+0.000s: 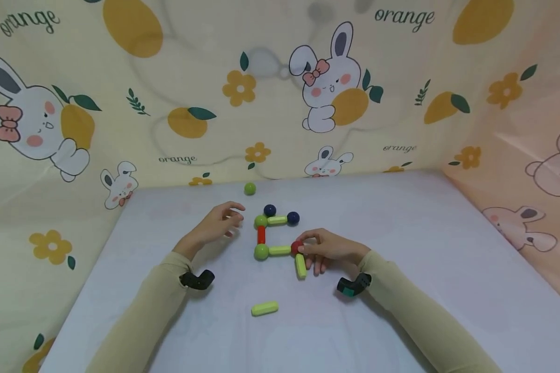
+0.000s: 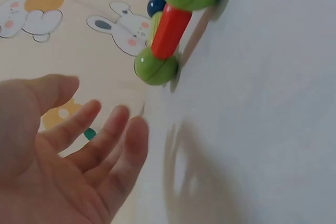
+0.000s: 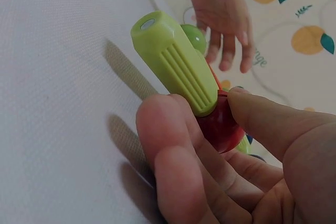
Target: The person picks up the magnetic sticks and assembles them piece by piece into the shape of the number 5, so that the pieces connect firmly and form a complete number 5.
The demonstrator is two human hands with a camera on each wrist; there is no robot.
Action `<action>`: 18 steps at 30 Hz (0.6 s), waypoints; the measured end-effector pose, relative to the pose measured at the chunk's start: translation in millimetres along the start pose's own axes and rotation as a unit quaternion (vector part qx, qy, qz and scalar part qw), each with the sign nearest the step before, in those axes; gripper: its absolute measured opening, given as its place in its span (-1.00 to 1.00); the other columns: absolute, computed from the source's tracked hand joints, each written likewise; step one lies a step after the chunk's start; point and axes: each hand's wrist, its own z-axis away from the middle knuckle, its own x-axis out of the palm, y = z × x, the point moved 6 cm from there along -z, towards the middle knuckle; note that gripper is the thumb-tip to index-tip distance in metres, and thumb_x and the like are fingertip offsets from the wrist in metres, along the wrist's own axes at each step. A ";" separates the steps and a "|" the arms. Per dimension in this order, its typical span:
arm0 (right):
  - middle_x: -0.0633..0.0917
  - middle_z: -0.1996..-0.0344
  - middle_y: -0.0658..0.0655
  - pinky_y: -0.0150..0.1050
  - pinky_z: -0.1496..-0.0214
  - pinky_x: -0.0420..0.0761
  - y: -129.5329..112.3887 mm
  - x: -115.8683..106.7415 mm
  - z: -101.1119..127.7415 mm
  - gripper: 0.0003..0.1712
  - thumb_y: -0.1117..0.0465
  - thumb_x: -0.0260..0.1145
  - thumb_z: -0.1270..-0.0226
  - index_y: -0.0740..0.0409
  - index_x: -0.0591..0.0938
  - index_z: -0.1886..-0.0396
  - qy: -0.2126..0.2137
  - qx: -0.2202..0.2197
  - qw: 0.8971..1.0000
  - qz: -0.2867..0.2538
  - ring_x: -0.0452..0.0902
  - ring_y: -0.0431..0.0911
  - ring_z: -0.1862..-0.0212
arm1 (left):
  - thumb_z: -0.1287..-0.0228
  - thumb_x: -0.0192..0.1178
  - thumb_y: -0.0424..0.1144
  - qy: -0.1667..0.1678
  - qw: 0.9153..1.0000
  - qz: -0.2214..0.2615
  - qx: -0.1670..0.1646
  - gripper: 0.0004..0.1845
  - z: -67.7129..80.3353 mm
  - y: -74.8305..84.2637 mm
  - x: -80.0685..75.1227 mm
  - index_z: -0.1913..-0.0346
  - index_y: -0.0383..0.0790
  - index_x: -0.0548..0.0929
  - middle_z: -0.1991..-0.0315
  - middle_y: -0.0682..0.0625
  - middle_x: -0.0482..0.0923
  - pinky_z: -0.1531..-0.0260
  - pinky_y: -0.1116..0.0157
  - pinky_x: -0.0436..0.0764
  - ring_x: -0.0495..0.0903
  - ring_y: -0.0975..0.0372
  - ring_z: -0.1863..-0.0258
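My right hand [image 1: 331, 247] pinches a red ball [image 1: 296, 247] between thumb and fingers. From that ball a yellow-green rod [image 3: 176, 66] sticks out toward the front, a small metallic disc showing at its free end. Another yellow-green rod [image 1: 280, 250] links the red ball to a green ball [image 1: 261, 252]. A red rod [image 2: 171, 31] runs from there to a second green ball [image 1: 260, 221], which joins a further yellow-green rod [image 1: 277, 220] ending in a dark blue ball [image 1: 293, 217]. Left of this shape, my left hand [image 1: 217, 224] hovers with loosely bent fingers, holding nothing.
A second dark blue ball [image 1: 269, 210] sits right by the far green ball. Farther back lies a loose green ball [image 1: 249, 188], and nearer the front a loose yellow-green rod [image 1: 264, 309]. A printed curtain [image 1: 270, 119] stands behind the white table [image 1: 401, 223].
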 end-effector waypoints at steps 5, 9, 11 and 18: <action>0.73 0.49 0.08 -0.38 0.54 0.62 0.5 0.7 -0.1 -0.51 0.11 0.20 -0.55 0.19 0.39 -0.36 0.002 0.000 1.000 0.000 0.64 -0.18 0.62 | -0.59 -0.02 -0.21 0.045 0.999 0.012 -0.011 -0.57 -21.2 -1.0 -8.1 -0.39 -0.31 0.36 -0.30 -0.31 0.46 -0.03 0.15 0.68 0.55 -0.11 -0.19; 0.73 0.49 0.08 -0.37 0.54 0.62 1.0 1.0 0.5 -0.49 0.09 0.20 -0.55 0.19 0.38 -0.36 0.008 0.006 1.000 0.004 0.65 -0.19 0.62 | -0.60 -0.03 -0.20 0.070 0.997 0.017 -0.028 -0.57 -38.3 -4.8 -11.6 -0.40 -0.26 0.36 -0.31 -0.27 0.45 -0.05 0.17 0.64 0.53 -0.07 -0.21; 0.73 0.49 0.08 -0.37 0.55 0.62 0.8 0.8 1.0 -0.49 0.09 0.20 -0.55 0.18 0.38 -0.36 0.011 0.008 1.000 0.006 0.65 -0.18 0.62 | -0.60 -0.03 -0.20 0.080 0.996 0.020 -0.039 -0.57 -45.9 -7.1 -12.8 -0.40 -0.23 0.37 -0.32 -0.25 0.44 -0.03 0.20 0.63 0.52 -0.05 -0.21; 0.73 0.49 0.08 -0.38 0.56 0.60 -2.4 2.0 2.5 -0.50 0.08 0.21 -0.55 0.16 0.40 -0.35 0.014 0.013 1.000 0.010 0.65 -0.18 0.62 | -0.54 0.01 -0.20 0.107 0.992 0.019 -0.059 -0.54 -64.7 -10.1 -13.5 -0.42 -0.19 0.33 -0.30 -0.24 0.42 0.05 0.27 0.57 0.52 0.02 -0.09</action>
